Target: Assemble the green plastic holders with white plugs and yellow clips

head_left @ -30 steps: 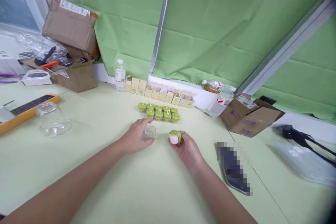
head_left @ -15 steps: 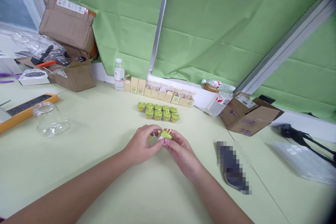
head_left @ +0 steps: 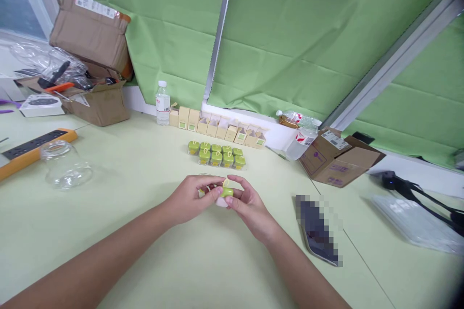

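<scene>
Between my fingers is a small rounded case [head_left: 226, 192], green on top and whitish below, with a pale yellow loop on it. My left hand [head_left: 194, 198] pinches it from the left, and some of its fingers are hidden behind. My right hand [head_left: 250, 205] grips it from the other side, thumb in front. Just beyond my hands stand two rows of similar small green-topped containers [head_left: 216, 156] with clear lower parts and yellow loops. Behind them is a line of small cream cartons [head_left: 212, 125], several with their flaps up.
A water bottle [head_left: 163, 104] stands left of the cartons. Farther left are a clear glass jar [head_left: 67, 166], an orange power strip [head_left: 67, 135] and a cardboard box [head_left: 105, 104]. To the right lie a pixelated dark flat object [head_left: 319, 231], another box [head_left: 337, 159] and plastic bags [head_left: 416, 224].
The green case has turned in my fingers, its loop now upright and more of the whitish underside facing me. My right index finger has lifted. The view has shifted slightly.
</scene>
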Action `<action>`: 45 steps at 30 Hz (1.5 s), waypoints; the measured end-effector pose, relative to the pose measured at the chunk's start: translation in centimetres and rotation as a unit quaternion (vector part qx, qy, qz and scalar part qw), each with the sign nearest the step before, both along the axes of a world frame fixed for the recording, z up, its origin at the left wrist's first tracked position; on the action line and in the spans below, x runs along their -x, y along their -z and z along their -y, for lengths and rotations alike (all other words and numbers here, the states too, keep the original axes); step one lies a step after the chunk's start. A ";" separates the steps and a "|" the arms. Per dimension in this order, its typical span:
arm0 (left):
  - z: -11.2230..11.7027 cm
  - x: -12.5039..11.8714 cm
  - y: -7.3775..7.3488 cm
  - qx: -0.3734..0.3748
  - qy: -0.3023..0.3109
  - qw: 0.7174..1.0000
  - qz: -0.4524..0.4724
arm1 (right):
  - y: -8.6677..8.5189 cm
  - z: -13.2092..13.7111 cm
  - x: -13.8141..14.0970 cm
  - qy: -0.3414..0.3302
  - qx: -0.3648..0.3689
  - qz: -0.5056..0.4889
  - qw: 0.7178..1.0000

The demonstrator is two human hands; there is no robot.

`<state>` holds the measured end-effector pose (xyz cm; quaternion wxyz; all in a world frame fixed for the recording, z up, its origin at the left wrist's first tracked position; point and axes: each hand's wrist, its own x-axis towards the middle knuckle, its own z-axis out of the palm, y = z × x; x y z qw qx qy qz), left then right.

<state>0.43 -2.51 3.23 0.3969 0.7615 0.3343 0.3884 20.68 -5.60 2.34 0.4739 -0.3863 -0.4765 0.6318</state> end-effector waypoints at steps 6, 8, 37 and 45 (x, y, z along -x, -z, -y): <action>-0.1 -0.5 0.7 0.037 0.000 0.997 0.065 | -0.5 0.0 0.0 0.074 0.017 -0.009 0.997; 0.0 -0.9 1.3 0.035 -0.048 0.994 0.088 | -0.6 0.1 0.3 0.080 0.030 -0.006 0.996; 2.0 -2.5 1.5 -0.191 -0.059 0.976 -0.089 | -0.4 1.0 2.7 0.080 0.010 0.049 0.995; 2.2 -2.7 0.9 -0.183 -0.033 0.977 -0.101 | -1.2 1.3 3.2 0.090 0.002 0.053 0.995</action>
